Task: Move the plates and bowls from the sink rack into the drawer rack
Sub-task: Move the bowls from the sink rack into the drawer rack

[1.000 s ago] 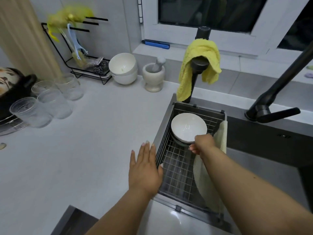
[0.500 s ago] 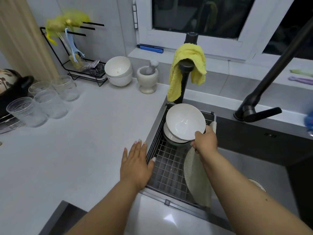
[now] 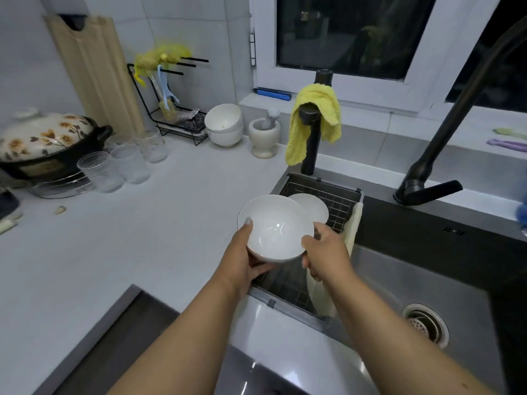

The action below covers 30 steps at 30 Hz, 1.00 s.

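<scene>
A white counter [image 3: 119, 252] spreads left of the hands, backed by a pale tiled wall [image 3: 216, 32]. Beyond the hands a white-framed window [image 3: 350, 32] shows darkness outside. A steel sink [image 3: 399, 280] lies to their right, under a black faucet [image 3: 445, 132]. The light is dim and cool.

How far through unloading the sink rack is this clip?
Done: nothing visibly stowed; the drawer rack is out of view. In hand: a white bowl held by the left hand and right hand. Left: a white dish in the sink rack.
</scene>
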Motion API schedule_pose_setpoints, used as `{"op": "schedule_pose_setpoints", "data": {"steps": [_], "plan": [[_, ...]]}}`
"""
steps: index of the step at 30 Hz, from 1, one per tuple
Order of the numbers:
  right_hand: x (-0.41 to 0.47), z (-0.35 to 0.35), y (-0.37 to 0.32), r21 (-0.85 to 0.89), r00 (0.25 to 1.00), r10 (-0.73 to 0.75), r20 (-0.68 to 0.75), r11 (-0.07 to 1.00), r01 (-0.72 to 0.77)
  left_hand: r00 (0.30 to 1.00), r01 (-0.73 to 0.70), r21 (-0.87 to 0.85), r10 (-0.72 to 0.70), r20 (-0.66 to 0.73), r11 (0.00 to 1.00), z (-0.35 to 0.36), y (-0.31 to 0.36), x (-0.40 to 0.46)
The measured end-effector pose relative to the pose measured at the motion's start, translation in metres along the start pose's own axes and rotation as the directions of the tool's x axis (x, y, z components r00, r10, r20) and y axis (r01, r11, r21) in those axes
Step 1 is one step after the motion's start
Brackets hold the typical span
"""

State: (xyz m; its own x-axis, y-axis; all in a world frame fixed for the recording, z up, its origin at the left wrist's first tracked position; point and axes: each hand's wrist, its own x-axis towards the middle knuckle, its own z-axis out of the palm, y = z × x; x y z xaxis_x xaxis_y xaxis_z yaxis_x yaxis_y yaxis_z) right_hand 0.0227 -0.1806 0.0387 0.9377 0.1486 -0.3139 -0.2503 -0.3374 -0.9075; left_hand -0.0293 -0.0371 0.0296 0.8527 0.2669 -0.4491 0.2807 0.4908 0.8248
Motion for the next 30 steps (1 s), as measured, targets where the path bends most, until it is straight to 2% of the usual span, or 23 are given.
{"op": "schedule_pose_setpoints", "data": {"steps": [4, 6, 10, 15, 20, 25, 30], "plan": [[-0.025, -0.001, 0.002, 0.136, 0.999, -0.041, 0.026, 0.990, 0.037, 0.997, -0.021, -0.203, 0.004, -0.083, 0.979, -0.006, -0.011, -0.035], [-0.037, 0.001, 0.006, 0.206, 0.994, -0.013, 0.106, 0.978, -0.009, 0.994, -0.037, -0.264, 0.008, -0.109, 0.964, -0.009, -0.017, -0.054], [-0.065, 0.015, 0.012, 0.342, 0.916, 0.108, 0.386, 0.905, -0.251, 0.981, -0.092, -0.271, 0.040, -0.192, 0.958, -0.018, -0.027, -0.090], [-0.103, 0.039, 0.010, 0.353, 0.856, 0.026, 0.516, 0.904, -0.240, 0.954, -0.180, -0.306, 0.090, -0.286, 0.935, -0.047, -0.037, -0.132], [-0.147, 0.073, 0.007, 0.369, 0.838, 0.017, 0.546, 0.893, -0.259, 0.914, -0.257, -0.281, 0.138, -0.382, 0.925, -0.079, -0.042, -0.182], [-0.193, 0.109, 0.004, 0.327, 0.784, 0.008, 0.621, 0.906, -0.268, 0.851, -0.207, -0.168, 0.093, -0.516, 0.964, -0.118, -0.051, -0.236], [-0.248, 0.156, 0.014, 0.269, 0.747, 0.007, 0.664, 0.931, -0.248, 0.746, -0.191, -0.063, 0.102, -0.658, 0.980, -0.169, -0.067, -0.297]]}}
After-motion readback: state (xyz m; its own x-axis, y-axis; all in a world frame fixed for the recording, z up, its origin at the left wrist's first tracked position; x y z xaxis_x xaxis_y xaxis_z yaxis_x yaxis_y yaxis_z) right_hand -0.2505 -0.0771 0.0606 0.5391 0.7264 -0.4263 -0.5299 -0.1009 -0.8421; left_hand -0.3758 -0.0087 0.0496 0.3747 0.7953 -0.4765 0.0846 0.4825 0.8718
